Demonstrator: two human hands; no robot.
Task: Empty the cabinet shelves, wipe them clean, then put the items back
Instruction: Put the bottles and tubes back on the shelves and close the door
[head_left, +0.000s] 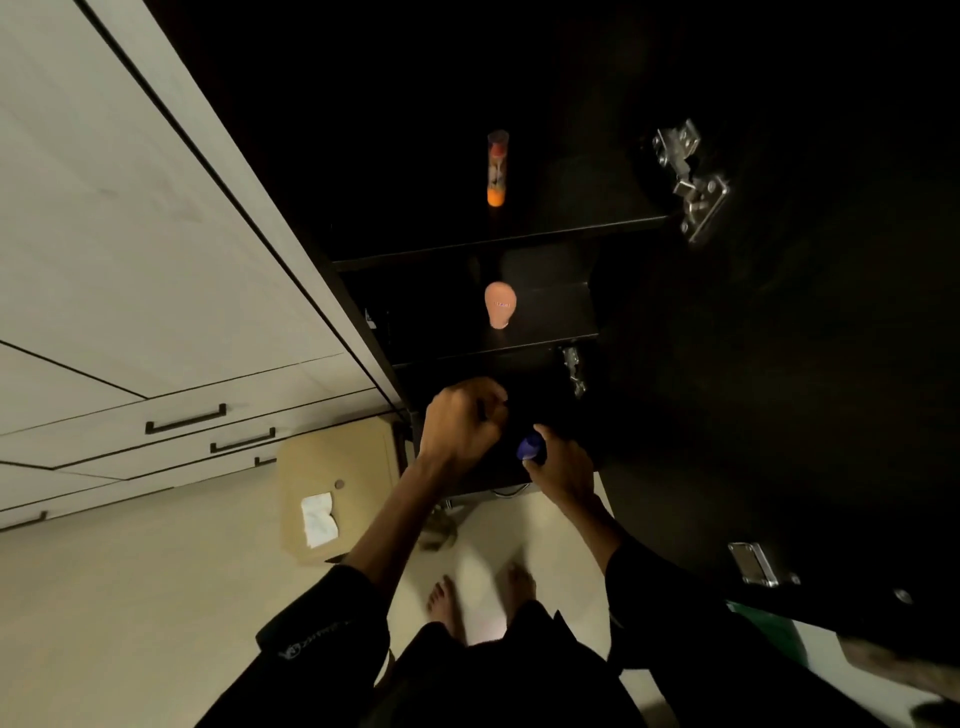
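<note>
Dim room: pale floor (156, 597), light drawers (130, 260), perhaps a cardboard box (332, 467).

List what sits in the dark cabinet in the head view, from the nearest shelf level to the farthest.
Blue object in the right hand → peach bulb-shaped bottle → clear tube with orange end.

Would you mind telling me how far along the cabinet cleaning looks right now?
Unclear which stage. Only two items stand on the dark shelves: an orange-capped tube above, a peach bottle below. In hand: the right hand holds a blue object at the lowest shelf; the left hand is curled beside it. Whether wiping is done cannot be told.
</note>
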